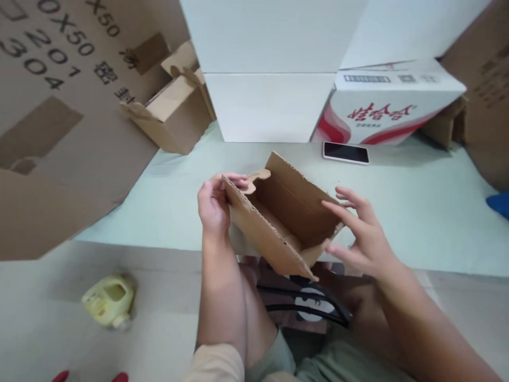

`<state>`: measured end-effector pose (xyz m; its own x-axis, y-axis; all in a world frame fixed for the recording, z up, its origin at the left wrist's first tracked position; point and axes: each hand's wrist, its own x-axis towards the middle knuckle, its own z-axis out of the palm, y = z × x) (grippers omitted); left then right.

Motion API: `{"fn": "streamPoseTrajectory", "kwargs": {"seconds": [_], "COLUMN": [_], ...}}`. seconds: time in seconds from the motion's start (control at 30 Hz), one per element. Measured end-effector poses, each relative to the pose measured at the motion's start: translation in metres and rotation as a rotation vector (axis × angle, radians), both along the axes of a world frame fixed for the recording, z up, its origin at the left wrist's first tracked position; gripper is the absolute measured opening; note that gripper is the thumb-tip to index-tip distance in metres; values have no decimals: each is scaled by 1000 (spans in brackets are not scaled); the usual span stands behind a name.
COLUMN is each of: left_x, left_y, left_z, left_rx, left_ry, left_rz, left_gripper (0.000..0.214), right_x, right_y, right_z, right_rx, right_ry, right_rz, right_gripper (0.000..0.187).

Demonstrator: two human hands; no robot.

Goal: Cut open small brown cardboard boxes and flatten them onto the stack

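Head view: box (278, 217) held; pale table (417, 212), cartons (270, 106) behind.

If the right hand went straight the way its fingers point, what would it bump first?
Most likely the small cardboard box. The right hand points its open fingers left at the box's end wall, nearly touching it, though depth is unclear.

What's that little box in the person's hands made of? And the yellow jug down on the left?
The little box, gripped by the left hand with the right hand touching its end, looks like plain brown corrugated cardboard with a matt finish: wavy fluting shows along its cut edges. The yellow jug seems to be moulded plastic, slightly glossy, though it is blurred.
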<state>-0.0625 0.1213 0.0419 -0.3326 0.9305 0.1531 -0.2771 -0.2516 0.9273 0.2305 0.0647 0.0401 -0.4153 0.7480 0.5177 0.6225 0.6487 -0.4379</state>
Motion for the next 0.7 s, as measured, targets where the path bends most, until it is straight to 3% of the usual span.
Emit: {"fn": "streamPoseTrajectory", "kwargs": {"seconds": [0.13, 0.23, 0.3, 0.37, 0.43, 0.53, 0.63, 0.7], "left_x": [24, 33, 37, 39, 38, 31, 15, 2], "left_y": [4, 5, 5, 4, 3, 4, 10, 13], "left_z": [-6, -11, -11, -9, -7, -7, -12, -18], "left_rx": [29, 110, 154, 152, 106, 24, -9, -37], "left_ry": [218, 459, 601, 716, 793, 774, 621, 512], "left_rz": [27, 77, 21, -77, -177, -213, -85, 40], "left_gripper": [39, 47, 48, 34, 22, 20, 20, 19], "right_x": [-1, 0, 2, 5, 10, 16, 18, 17], "right_y": [6, 1, -5, -8, -10, -9, -6, -3], "right_z": [-21, -32, -33, -30, -28, -30, -40, -46], "right_rx": [-18, -72, -137, -189, -215, -304, -535, -697], "right_ry": [302, 556, 568, 520, 520, 604, 643, 615], "right_rz": [-176, 23, 207, 354, 395, 168, -126, -165], "right_gripper": [68, 90, 75, 55, 51, 41, 46, 55]}}
